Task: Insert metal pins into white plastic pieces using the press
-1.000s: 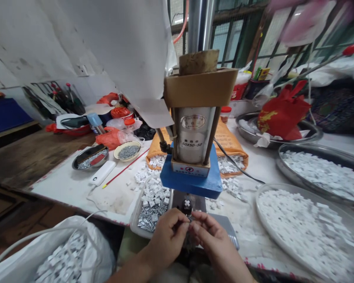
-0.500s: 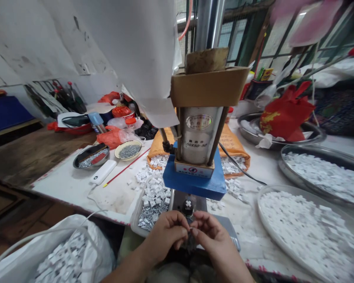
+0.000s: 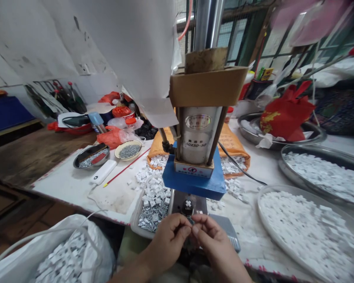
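Note:
My left hand (image 3: 172, 237) and my right hand (image 3: 210, 239) meet fingertip to fingertip just in front of the press (image 3: 196, 133). Both are closed in a pinch; whatever lies between the fingers is too small and hidden to name. Right behind the fingertips is the black press fixture with a white cross-shaped top (image 3: 188, 204). To the left of my left hand stands a clear plastic bin (image 3: 133, 225), with white plastic pieces (image 3: 157, 192) at its back and metal pins or screws (image 3: 150, 217) at its front.
A white sack (image 3: 102, 251) of white pieces stands lower left. On the right are a round tray (image 3: 262, 220) and a metal basin (image 3: 283, 173), both full of white pieces. Left on the table lie a red stick (image 3: 126, 168), a white power bank-like device (image 3: 104, 173) and bowls of metal parts.
My hands have shifted slightly, with the fingertips drawn closer together and the left hand a little to the right. Everything else stays in place.

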The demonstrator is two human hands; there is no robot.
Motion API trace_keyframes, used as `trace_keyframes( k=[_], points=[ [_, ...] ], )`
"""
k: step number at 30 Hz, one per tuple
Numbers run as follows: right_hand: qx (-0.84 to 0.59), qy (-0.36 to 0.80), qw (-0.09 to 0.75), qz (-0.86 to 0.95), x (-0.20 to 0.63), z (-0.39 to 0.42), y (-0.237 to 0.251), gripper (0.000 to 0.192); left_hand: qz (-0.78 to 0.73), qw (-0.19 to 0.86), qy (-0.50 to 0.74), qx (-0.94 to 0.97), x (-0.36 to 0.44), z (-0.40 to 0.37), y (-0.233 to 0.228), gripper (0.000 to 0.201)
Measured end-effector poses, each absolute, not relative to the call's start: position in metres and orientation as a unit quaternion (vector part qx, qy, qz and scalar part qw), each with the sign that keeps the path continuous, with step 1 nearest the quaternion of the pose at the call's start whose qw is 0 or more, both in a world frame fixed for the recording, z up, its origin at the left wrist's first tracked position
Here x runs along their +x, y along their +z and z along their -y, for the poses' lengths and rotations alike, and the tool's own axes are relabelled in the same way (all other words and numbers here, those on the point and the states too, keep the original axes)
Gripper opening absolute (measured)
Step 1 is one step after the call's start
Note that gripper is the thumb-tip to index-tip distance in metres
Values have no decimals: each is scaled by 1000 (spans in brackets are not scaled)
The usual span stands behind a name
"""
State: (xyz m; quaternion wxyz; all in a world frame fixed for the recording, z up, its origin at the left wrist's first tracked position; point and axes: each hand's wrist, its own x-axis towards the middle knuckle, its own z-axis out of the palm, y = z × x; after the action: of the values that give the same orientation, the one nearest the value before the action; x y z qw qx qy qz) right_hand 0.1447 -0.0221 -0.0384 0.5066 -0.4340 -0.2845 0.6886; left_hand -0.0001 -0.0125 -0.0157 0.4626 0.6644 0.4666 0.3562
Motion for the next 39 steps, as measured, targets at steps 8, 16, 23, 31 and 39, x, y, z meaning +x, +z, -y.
trace_keyframes(
  k=[8, 16, 23, 31, 39],
  points=[
    [-455, 663, 518, 293, 153, 22, -46, 31, -536, 437, 383, 612, -15, 6, -33, 16],
    [-588, 472, 460, 469, 179, 3, -48, 29, -559, 371, 364, 646, -25, 7, -63, 18],
    [-674, 190, 374, 608, 240, -45, -83, 23, -567, 382, 371, 629, -25, 5, -69, 18],
    [-676, 134, 277, 669, 251, -54, -108, 23, -567, 406, 384, 605, -24, 4, -71, 17],
    [-678, 116, 231, 688, 252, -50, -110, 22, -563, 428, 393, 587, -23, 5, -72, 18]
  ],
)
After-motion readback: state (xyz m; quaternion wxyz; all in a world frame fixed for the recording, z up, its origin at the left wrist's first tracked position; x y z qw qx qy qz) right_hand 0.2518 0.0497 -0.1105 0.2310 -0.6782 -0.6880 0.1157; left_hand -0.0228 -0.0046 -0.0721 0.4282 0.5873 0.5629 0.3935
